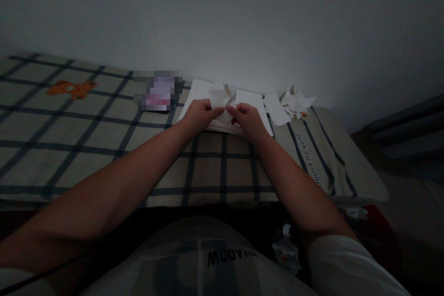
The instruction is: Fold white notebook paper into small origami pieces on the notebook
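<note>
Between my two hands is a piece of folded white paper (pixel 218 97), with a flap standing up near its middle. My left hand (pixel 200 113) pinches its left side between thumb and fingers. On the right, my right hand (pixel 247 118) grips the near edge, thumb and forefinger close to my left thumb. Beneath lie white paper sheets (pixel 197 90), partly covered by my hands. To the right are a loose white paper piece (pixel 276 108) and a small heap of folded paper shapes (pixel 296 101).
A checked cloth (pixel 114 148) covers the table. A phone (pixel 160 92), its screen blurred, lies left of the sheets, and an orange bear-shaped figure (pixel 71 89) shows farther left. The wall (pixel 222 23) rises behind. Below the right edge is a red object (pixel 378 236).
</note>
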Motion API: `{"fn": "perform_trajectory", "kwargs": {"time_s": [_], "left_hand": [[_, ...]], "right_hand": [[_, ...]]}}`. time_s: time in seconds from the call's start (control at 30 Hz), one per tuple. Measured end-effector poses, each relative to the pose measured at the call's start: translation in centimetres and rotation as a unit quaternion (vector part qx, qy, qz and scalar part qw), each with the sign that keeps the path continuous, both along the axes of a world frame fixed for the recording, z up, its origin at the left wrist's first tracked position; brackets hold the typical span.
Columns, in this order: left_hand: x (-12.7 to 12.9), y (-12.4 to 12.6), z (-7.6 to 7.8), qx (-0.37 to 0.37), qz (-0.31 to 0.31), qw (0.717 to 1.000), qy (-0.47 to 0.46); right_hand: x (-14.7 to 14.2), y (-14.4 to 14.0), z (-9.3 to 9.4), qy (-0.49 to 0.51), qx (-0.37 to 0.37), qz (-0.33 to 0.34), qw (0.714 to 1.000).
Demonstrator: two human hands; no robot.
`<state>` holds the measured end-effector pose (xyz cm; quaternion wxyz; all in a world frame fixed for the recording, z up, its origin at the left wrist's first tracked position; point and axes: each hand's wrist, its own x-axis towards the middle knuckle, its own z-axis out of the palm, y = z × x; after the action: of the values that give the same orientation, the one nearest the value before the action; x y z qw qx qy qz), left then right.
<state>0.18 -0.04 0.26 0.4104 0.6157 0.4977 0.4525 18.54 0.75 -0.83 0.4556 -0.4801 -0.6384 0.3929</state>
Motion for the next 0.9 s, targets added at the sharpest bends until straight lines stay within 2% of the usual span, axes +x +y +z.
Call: {"fn": "perform_trajectory", "kwargs": {"time_s": [0.2, 0.37, 0.53, 0.7, 0.9], "left_hand": [[0.1, 0.1, -0.3, 0.001, 0.007, 1.000, -0.009], [0.1, 0.2, -0.3, 0.005, 0.025, 0.999, 0.024], [-0.1, 0.3, -0.3, -0.001, 0.013, 0.999, -0.039], [-0.4, 1.0, -0.7, -0.006, 0.035, 0.996, -0.078], [0.0, 0.7, -0.5, -0.025, 0.035, 0.992, -0.116]], "right_hand": [[0.0, 0.3, -0.5, 0.000, 0.002, -0.005, 1.000], [-0.2, 0.3, -0.6, 0.011, -0.009, -0.016, 1.000], [-0.5, 0.2, -0.5, 0.063, -0.027, 0.019, 0.997], [-0.6, 0.2, -0.4, 0.087, -0.078, 0.059, 0.991], [-0.5, 0.1, -0.3, 0.059, -0.030, 0.037, 0.997]]}}
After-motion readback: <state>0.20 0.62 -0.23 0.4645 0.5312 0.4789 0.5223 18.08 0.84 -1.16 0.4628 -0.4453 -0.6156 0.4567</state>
